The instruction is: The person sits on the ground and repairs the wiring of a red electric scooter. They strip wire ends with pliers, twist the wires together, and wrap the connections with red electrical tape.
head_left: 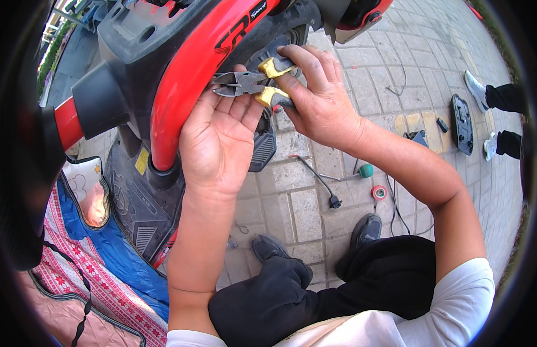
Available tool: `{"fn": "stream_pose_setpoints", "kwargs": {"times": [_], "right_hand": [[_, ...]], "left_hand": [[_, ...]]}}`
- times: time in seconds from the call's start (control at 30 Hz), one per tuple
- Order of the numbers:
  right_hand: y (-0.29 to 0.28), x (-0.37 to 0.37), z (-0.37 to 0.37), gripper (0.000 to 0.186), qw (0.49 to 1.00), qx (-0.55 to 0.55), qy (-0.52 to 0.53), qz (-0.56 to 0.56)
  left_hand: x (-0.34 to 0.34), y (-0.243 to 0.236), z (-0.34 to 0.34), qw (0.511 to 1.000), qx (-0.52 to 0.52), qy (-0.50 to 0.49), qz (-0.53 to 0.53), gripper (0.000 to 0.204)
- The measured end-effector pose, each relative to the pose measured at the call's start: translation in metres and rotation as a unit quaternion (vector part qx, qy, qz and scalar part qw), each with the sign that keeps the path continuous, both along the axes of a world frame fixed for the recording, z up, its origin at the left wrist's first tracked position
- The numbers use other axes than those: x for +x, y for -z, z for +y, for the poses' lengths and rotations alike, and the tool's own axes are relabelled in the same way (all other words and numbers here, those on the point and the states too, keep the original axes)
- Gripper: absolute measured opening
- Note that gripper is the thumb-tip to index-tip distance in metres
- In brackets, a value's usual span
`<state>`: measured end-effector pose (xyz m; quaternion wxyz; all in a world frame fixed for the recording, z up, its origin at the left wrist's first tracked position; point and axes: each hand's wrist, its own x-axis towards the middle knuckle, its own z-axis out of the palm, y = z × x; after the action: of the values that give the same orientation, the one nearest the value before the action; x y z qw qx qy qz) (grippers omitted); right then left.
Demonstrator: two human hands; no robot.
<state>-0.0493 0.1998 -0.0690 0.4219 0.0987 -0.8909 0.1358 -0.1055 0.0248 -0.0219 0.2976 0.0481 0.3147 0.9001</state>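
My right hand (pixel 323 95) is closed round the yellow-and-black handles of diagonal cutting pliers (pixel 243 84), whose jaws are parted and point left. Under them my left hand (pixel 219 136) is turned palm up, its fingers running behind the pliers. Its thumb and forefinger come together by the jaw tips; whatever they pinch is too small or hidden to make out. Both hands are close against the red curved frame tube (pixel 179 78) of a scooter, with its dark wheel (pixel 283 43) just behind the pliers.
On the paving lie a cable with a plug (pixel 334 201), a green-handled screwdriver (pixel 365 170), a red tape roll (pixel 379 192) and a black plastic cover (pixel 462 124). Another person's shoes (pixel 476 91) are at right. A patterned quilted cover (pixel 101 260) hangs at lower left beside the footboard (pixel 144 202).
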Motion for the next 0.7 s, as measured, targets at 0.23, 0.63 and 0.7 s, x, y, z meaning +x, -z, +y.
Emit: {"fn": "stream_pose_setpoints", "kwargs": {"times": [0.23, 0.63, 0.7], "right_hand": [[0.002, -0.002, 0.000, 0.036, 1.000, 0.001, -0.006, 0.007], [0.005, -0.008, 0.008, 0.033, 0.999, -0.011, -0.053, 0.002], [0.006, -0.012, 0.012, 0.030, 0.998, 0.005, -0.048, 0.029]], "left_hand": [[-0.002, 0.003, -0.002, 1.000, 0.016, 0.009, -0.005, 0.027], [-0.001, 0.002, 0.001, 1.000, 0.024, 0.012, -0.009, 0.028], [-0.001, 0.003, 0.000, 1.000, 0.024, 0.015, 0.005, 0.028]]}}
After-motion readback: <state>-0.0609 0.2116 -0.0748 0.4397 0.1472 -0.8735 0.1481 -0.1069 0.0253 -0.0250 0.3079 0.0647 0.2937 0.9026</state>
